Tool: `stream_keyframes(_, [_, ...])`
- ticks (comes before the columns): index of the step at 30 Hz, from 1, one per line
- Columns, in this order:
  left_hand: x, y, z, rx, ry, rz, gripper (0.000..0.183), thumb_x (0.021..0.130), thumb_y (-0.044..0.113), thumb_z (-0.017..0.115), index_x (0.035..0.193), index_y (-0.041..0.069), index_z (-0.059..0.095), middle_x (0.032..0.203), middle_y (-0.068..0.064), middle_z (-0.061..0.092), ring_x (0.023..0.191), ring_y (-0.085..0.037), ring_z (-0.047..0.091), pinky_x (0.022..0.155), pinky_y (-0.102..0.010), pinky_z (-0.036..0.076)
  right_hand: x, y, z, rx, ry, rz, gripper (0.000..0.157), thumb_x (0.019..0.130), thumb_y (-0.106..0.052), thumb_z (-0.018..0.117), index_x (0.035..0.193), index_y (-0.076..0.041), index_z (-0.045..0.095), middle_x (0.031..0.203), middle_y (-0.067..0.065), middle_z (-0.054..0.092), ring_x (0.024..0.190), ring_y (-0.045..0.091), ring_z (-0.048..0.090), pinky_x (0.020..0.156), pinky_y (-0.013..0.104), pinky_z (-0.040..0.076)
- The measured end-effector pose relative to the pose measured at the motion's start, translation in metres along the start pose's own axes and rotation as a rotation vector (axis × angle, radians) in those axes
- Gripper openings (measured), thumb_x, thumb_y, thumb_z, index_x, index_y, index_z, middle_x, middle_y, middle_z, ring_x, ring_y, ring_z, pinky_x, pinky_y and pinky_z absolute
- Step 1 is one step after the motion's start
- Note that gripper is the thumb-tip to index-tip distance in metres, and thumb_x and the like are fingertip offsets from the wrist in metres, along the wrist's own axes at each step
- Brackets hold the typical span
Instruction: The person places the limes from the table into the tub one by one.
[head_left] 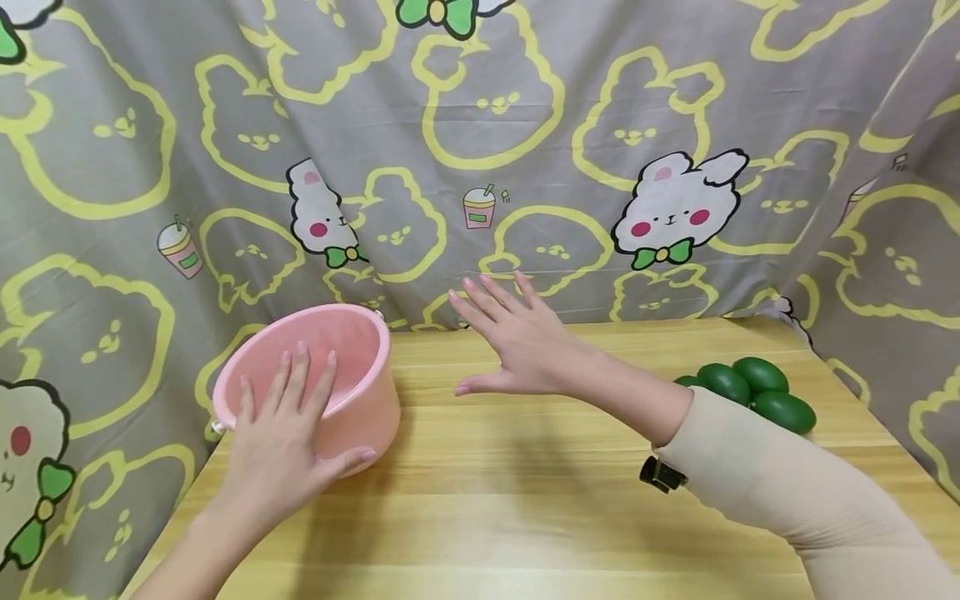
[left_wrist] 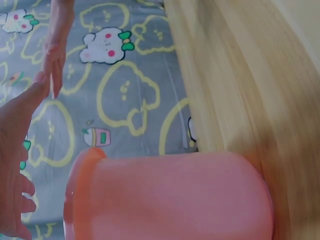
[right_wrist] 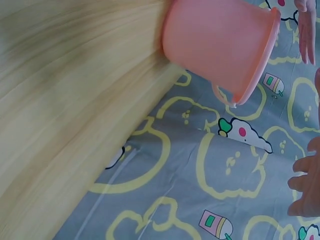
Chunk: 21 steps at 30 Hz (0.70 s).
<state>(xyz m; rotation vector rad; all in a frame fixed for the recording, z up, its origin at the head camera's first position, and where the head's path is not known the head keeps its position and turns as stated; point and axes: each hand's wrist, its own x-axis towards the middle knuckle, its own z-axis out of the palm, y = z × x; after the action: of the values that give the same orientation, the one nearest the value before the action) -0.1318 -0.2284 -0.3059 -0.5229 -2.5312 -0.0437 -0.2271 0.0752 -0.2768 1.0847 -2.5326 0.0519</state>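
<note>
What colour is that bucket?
The bucket is pink, inside and out. It shows best in the head view.

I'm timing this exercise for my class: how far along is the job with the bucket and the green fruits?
Done: the pink bucket stands upright on the table. In hand: nothing is gripped; the left hand is over the bucket, the right hand spread above the table. Left, probably: gathering the green fruits, which lie grouped outside the bucket.
</note>
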Motion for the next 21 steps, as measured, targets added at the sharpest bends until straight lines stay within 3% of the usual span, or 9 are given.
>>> stream_keyframes(7, [-0.006, -0.008, 0.0, 0.016, 0.014, -0.02, 0.105, 0.074, 0.086, 0.037, 0.152, 0.019, 0.018, 0.15, -0.025, 0.028, 0.142, -0.037, 0.021, 0.115, -0.068, 0.006, 0.009, -0.002, 0.009, 0.003, -0.015, -0.005, 0.102, 0.078, -0.079, 0.045, 0.152, -0.016, 0.016, 0.157, 0.009, 0.016, 0.146, 0.026, 0.01, 0.121, 0.054, -0.004])
stream_keyframes(18, [-0.022, -0.015, 0.0, 0.043, -0.018, -0.066, 0.107, 0.073, 0.082, 0.047, 0.153, 0.02, 0.013, 0.151, -0.026, 0.024, 0.141, -0.038, 0.023, 0.114, -0.07, 0.007, 0.033, -0.004, 0.017, -0.026, 0.01, -0.034, 0.101, 0.078, -0.08, 0.044, 0.152, -0.017, 0.017, 0.157, 0.008, 0.02, 0.145, 0.025, 0.015, 0.121, 0.053, -0.005])
stream_keyframes(21, [-0.026, -0.016, 0.0, 0.039, -0.024, -0.092, 0.108, 0.073, 0.082, 0.048, 0.153, 0.02, 0.012, 0.152, -0.026, 0.024, 0.138, -0.042, 0.027, 0.114, -0.07, 0.008, 0.038, -0.005, 0.021, -0.023, 0.061, -0.068, 0.098, 0.078, -0.078, 0.047, 0.151, -0.017, 0.022, 0.155, 0.007, 0.025, 0.144, 0.024, 0.019, 0.122, 0.05, -0.005])
